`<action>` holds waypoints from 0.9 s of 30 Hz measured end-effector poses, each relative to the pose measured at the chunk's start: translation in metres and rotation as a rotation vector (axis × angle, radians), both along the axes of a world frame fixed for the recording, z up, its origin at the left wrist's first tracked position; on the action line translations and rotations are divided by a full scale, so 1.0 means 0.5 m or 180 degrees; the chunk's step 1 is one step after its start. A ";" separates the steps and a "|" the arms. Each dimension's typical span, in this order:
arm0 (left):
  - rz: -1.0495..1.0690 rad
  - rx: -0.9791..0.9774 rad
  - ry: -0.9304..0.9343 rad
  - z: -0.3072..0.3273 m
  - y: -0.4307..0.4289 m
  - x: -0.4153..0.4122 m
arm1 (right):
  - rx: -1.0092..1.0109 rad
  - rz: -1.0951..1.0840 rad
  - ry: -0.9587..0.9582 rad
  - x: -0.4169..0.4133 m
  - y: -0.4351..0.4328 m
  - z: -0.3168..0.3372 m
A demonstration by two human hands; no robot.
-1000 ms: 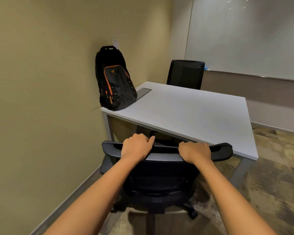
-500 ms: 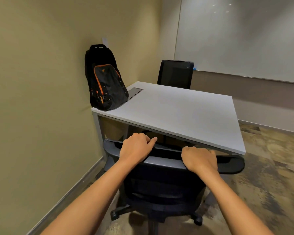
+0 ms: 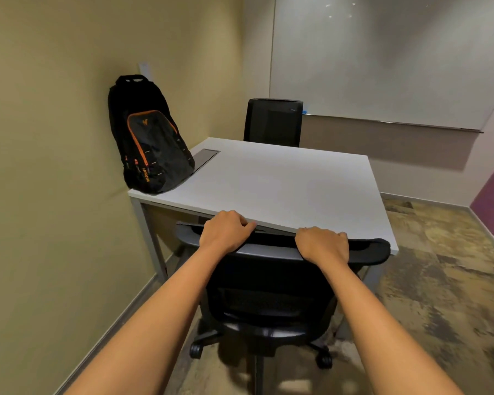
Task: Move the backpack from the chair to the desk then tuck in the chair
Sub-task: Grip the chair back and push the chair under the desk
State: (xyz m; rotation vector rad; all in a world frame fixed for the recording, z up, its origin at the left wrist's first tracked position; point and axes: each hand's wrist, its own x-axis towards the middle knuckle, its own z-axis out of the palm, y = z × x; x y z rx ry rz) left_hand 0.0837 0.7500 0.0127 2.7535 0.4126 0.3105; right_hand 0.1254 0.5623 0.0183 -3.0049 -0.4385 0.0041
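Standing upright on the desk point(image 3: 283, 183), the backpack point(image 3: 150, 141) occupies the desk's near-left corner, its back against the beige wall point(image 3: 54, 124). Black fabric, rounded top, orange piping outlining a bulging front pocket. Small orange logo near the pocket's top; orange lettering runs vertically low on the pocket's left side, too small to read. Carry handle at the crown. Long axis vertical, leaning slightly back toward the wall; front pocket faces out across the desk, to the right.

Desk: white top, pale metal legs, a grey rectangular hatch point(image 3: 204, 158) set in the surface just behind the backpack.

Near chair point(image 3: 268, 295): black mesh back, grey top rail, castor base on the floor. Its backrest top sits right at the desk's near edge, seat under the desk. Backrest runs parallel to that edge; the chair faces the desk.

Left hand point(image 3: 226, 230): fingers curled over the top rail, left of centre, clamped on it. Right hand point(image 3: 322, 243): same grasp on the rail, right of centre, knuckles up. Both forearms extended, bare.

Second black chair point(image 3: 273, 122) at the desk's far side, also facing it. Whiteboard point(image 3: 382, 61) on the wall beyond the desk.
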 end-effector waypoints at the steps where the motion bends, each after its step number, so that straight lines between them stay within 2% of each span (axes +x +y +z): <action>1: -0.0030 0.0008 0.0025 0.000 0.004 0.015 | -0.0014 -0.0021 0.0049 0.013 0.004 0.000; 13: -0.0096 -0.0017 0.0276 -0.006 0.077 0.197 | -0.0054 -0.0185 0.0148 0.165 0.069 -0.003; 27: -0.0323 -0.0054 0.0257 -0.010 0.139 0.334 | 0.0119 -0.0462 0.0090 0.279 0.124 -0.004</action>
